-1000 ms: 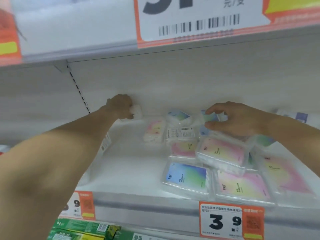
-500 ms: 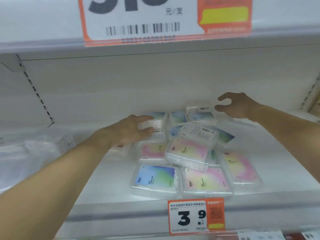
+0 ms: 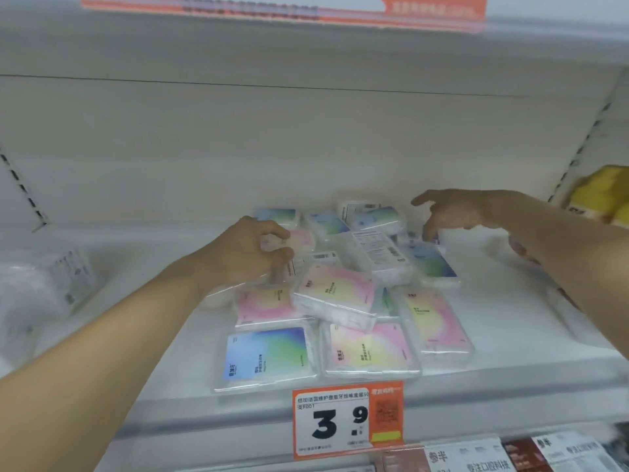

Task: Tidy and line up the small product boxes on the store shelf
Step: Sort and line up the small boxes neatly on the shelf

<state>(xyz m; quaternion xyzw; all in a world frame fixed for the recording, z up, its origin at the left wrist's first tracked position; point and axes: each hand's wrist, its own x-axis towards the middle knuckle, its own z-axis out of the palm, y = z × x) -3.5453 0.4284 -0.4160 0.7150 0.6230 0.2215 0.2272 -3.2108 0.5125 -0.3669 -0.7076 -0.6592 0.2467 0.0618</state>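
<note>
Boxes (image 3: 335, 294) partly under left hand (image 3: 243, 253)

White metal shelf (image 3: 510, 338), pale back panel (image 3: 306, 137), slotted uprights either side, orange price tag (image 3: 347, 420) on shelf edge

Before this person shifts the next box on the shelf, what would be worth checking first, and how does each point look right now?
1. Left hand has a firm hold: ok, fingers curl round a pink box.
2. Right hand free: ok, fingers spread, holding nothing.
3. Boxes lined up: not ok, one pink box lies tilted across others.
4. Labels all face up: not ok, one box shows its printed back.
5. Front row: ok, the blue box lies flat behind the price tag.
6. Boxes under the right forearm: cannot tell.
</note>
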